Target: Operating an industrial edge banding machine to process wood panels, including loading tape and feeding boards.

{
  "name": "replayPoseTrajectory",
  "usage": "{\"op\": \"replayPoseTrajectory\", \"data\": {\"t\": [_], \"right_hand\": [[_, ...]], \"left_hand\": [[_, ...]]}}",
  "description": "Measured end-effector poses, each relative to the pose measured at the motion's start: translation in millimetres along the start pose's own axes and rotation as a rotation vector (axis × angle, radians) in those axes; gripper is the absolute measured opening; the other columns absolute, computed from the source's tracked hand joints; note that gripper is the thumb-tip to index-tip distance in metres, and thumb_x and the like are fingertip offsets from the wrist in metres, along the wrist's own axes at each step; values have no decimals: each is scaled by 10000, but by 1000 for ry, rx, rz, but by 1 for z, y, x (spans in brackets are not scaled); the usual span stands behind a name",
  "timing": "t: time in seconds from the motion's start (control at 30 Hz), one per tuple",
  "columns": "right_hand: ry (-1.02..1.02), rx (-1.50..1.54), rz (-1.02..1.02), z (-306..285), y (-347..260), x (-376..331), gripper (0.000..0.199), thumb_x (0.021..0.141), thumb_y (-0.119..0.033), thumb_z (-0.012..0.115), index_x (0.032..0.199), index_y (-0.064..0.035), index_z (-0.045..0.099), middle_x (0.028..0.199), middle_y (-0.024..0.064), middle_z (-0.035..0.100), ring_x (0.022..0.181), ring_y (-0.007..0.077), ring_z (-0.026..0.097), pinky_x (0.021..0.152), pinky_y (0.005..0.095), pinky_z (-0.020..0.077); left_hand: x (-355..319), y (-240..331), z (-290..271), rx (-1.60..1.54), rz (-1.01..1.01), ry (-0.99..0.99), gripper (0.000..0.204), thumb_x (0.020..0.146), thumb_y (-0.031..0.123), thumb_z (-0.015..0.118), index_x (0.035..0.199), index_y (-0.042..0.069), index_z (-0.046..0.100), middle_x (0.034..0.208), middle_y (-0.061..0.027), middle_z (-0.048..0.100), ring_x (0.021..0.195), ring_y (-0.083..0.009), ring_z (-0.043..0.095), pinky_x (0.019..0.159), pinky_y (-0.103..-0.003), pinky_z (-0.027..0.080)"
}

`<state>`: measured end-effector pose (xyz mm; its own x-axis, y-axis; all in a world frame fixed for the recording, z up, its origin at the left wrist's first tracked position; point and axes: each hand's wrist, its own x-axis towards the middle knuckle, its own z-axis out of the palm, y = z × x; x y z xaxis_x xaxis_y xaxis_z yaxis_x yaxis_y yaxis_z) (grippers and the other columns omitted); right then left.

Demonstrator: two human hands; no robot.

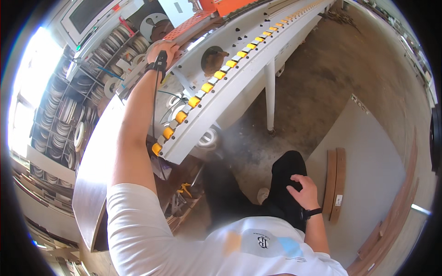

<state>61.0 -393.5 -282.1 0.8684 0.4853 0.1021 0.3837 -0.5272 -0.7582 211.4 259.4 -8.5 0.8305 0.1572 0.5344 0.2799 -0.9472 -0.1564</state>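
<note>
Machine edge (184, 55) under left hand (161, 53), fingers curled over it.

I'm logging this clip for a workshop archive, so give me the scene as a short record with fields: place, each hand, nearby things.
place: workshop with a long white machine carrying a row of yellow rollers
left hand: raised, resting on a round white reel at the machine's upper end; black strap at the wrist
right hand: resting on the person's black-trousered knee, holding nothing; black wristband
left side: racks of coiled edge strip
floor: grey panel with two curved wooden pieces on it
</note>
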Motion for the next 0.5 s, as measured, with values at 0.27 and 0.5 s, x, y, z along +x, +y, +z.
{"op": "replayPoseTrajectory", "data": {"t": [0.27,0.5], "right_hand": [[328,-316,323,-28,129,-47,333,952,-252,782,1229,-67,773,1218,154,772,1180,376,687,1037,454,545],[339,-769,730,-9,193,-110,626,899,-323,825,1432,-46,651,1626,100,546,1440,320,528,1161,503,440]], "left_hand": [[-19,-74,28,3,150,-89,351,1042,315,582,959,12,740,859,-218,715,781,-368,675,750,-504,530],[-65,-125,20,-153,19,-202,366,1120,362,543,1238,78,742,1139,-188,761,1051,-397,731,917,-441,559]]}}
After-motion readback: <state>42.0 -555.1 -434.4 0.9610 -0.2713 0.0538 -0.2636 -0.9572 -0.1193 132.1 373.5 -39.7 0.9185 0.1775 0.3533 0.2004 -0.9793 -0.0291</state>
